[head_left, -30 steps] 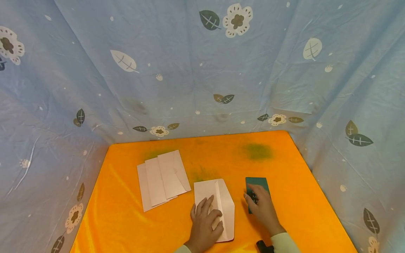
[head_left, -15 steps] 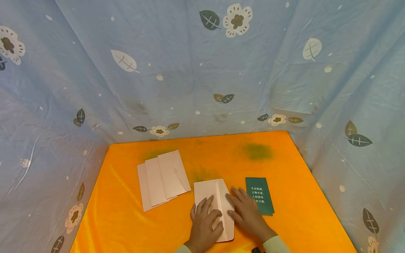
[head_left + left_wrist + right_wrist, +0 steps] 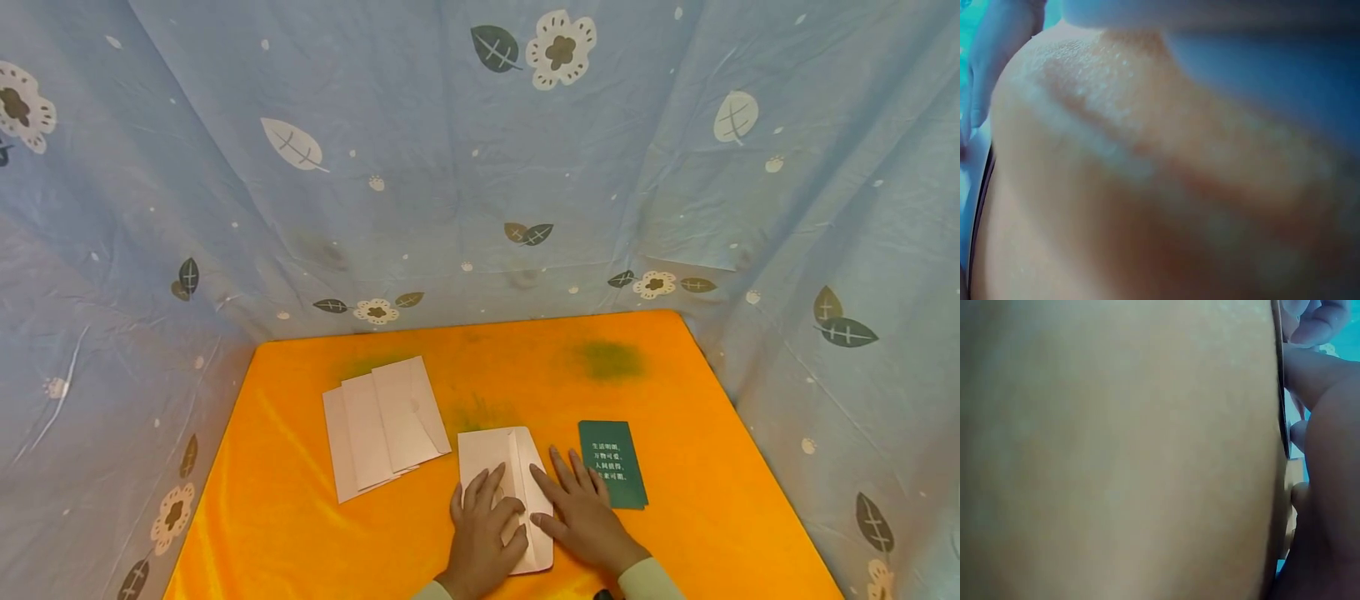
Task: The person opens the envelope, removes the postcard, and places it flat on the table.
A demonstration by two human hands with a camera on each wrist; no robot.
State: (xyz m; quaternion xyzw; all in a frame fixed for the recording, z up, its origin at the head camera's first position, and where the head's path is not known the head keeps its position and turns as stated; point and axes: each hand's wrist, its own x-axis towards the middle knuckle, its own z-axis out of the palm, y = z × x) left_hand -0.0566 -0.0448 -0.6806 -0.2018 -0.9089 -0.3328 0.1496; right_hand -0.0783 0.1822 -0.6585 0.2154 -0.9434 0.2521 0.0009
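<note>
A pale pink envelope lies near the table's front, its flap spread out to the right. My left hand rests on the envelope's body with its fingers spread. My right hand touches the flap with thumb and index fingertips, the other fingers stretched forward. Just beyond those fingers lie green cards with white writing, the lower left part of them covered by the hand. In the right wrist view, blurred cloth fills most of the picture, with fingers at the edge. The left wrist view is mostly blurred too.
Several pink envelopes overlap in a fan on the left side of the orange cloth-covered table. Blue patterned curtains hang behind and on both sides. A small black object shows beside the right sleeve.
My right hand has moved left from the green cards onto the envelope's flap, exposing the cards' writing. Since half a second ago its fingertips shifted slightly left. The left hand stayed in place.
</note>
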